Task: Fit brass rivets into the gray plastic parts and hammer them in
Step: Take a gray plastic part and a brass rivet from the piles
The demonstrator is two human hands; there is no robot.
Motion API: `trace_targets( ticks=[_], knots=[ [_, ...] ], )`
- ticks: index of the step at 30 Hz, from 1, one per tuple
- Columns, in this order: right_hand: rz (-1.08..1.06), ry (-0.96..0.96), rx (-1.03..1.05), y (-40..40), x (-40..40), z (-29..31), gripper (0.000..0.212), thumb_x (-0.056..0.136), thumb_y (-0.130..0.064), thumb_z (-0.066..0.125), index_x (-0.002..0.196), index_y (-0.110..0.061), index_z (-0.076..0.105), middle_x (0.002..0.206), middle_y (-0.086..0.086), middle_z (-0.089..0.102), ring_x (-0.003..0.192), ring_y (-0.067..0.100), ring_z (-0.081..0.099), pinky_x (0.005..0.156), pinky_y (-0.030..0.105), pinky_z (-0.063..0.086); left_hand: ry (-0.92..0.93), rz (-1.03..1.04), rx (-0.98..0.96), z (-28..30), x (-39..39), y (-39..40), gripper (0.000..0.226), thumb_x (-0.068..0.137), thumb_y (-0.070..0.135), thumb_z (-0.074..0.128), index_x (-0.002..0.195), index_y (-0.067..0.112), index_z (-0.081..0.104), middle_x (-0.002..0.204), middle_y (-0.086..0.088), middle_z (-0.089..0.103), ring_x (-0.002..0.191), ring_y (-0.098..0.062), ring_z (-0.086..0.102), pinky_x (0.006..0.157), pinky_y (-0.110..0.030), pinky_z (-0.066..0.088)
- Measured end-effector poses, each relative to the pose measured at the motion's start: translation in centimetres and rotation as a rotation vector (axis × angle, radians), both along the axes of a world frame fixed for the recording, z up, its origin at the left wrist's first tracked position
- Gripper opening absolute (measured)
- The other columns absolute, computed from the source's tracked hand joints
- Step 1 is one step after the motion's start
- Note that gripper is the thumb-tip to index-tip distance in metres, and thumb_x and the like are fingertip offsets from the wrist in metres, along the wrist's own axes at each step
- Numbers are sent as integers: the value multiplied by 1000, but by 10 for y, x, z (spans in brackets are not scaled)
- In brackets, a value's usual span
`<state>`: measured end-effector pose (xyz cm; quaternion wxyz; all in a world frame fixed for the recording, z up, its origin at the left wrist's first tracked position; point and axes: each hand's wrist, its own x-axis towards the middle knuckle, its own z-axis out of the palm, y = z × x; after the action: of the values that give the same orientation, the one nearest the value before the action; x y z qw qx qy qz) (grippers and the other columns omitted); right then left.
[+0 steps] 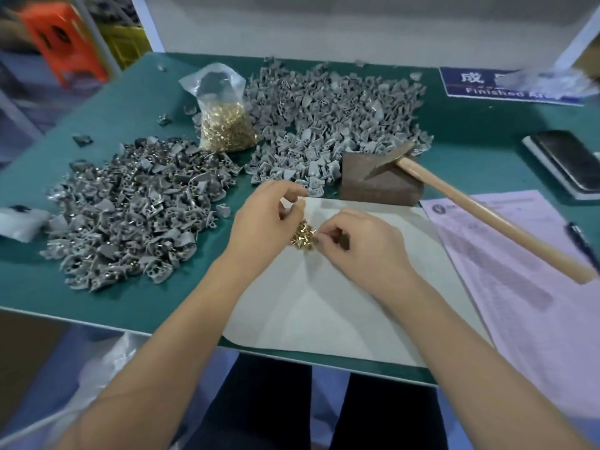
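Note:
A small heap of loose brass rivets (302, 237) lies on a white sheet (324, 303) at the table's middle. My left hand (263, 222) hovers just left of the heap, fingers pinched around a small gray plastic part. My right hand (360, 245) sits just right of it, fingertips pinched at the heap's edge, apparently on a rivet. A large pile of gray plastic parts (331, 115) spreads behind. A second pile with rivets in them (130, 209) lies to the left. A hammer (480, 209) rests on a brown block (380, 183).
A clear bag of brass rivets (224, 118) stands between the two piles. Printed paper (526, 274) and a pen (584, 248) lie at the right, with a dark phone-like object (571, 160) behind. A blue "Finished Area" sign (506, 86) is at the back right.

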<state>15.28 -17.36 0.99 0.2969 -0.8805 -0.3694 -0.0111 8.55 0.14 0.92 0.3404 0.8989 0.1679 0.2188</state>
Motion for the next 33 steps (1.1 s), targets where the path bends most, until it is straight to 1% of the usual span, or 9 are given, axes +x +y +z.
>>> trace_targets(
  ticks=[7,12,14,17,19,22,26,29,33],
  knots=[
    [54,62,102,-8,-5,-2,12,89,-38,74,100,-35,77,94,-13,63,85,4,57,74,33,49,194,-12,247,13,37,5,19,96,35,63,115,38,66,109,16,61,72,4,48,67,-25,38],
    [69,-65,52,-6,-7,-3,8,94,-35,69,98,-34,76,98,-11,62,95,8,60,67,33,47,241,-29,269,13,48,6,12,99,30,61,108,34,67,107,14,62,87,-2,49,72,-25,35],
    [87,-147,9,-4,-8,-3,8,95,-33,66,98,-30,73,98,-9,62,98,13,61,62,32,45,220,-19,236,14,48,5,9,100,32,60,106,36,66,102,16,61,84,-5,54,71,-28,37],
    [79,-152,-4,-1,-9,-2,8,93,-32,65,97,-26,69,98,-8,62,95,15,61,63,34,47,36,1,137,21,46,3,10,102,31,57,104,41,60,103,19,56,82,1,56,74,-33,45],
    [20,-86,58,-1,-8,-2,7,89,-30,68,93,-25,66,93,-9,65,84,13,62,65,34,49,-54,-68,47,27,49,0,15,103,26,54,105,40,55,109,16,55,91,3,55,80,-36,47],
    [-72,107,247,-6,-3,-1,7,83,-20,71,85,-22,65,80,-11,67,68,9,61,65,31,50,-54,-144,-27,34,62,-7,15,104,24,52,106,39,54,106,18,62,98,-5,60,87,-42,52],
    [-162,234,543,-14,2,2,17,82,-4,70,83,-21,68,79,-9,69,76,11,65,65,15,46,-63,-222,-14,31,80,-16,12,102,27,57,107,38,56,102,20,64,99,-4,60,88,-42,54],
    [-185,258,628,-22,6,3,18,86,-2,72,92,-20,75,89,-6,71,82,17,68,68,32,56,-62,-278,30,28,92,-17,11,100,31,61,109,37,59,99,21,64,95,1,59,85,-35,54],
    [-274,371,751,-26,12,9,23,95,-5,66,99,-25,76,89,-3,69,70,14,66,51,17,50,-69,-287,67,22,99,-13,8,97,32,66,104,36,65,94,23,61,87,9,53,74,-14,41]
  ],
)
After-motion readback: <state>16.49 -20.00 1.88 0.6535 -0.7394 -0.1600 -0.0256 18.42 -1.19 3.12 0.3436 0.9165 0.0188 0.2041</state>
